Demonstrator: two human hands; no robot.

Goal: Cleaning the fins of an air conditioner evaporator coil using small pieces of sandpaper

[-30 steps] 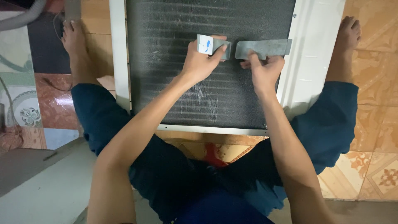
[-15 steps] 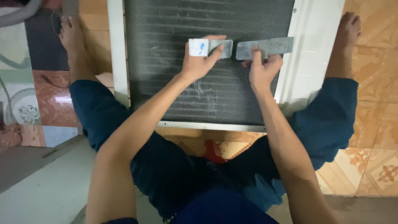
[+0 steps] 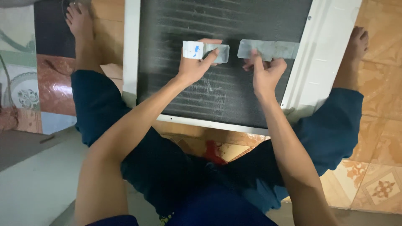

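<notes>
A dark finned panel in a white frame lies on the floor between my spread legs. My left hand grips a short grey strip with a white and blue end, held flat against the fins. My right hand pinches the lower edge of a longer grey strip that lies across the panel up to the frame's right side. A small gap separates the two strips.
My bare feet rest on either side of the frame, the right one on orange patterned tiles. A patterned mat lies at the left and a red object sits under my legs.
My left hand has slid a little to the left with its strip, showing more of the white and blue end. The right hand stays on the longer strip.
</notes>
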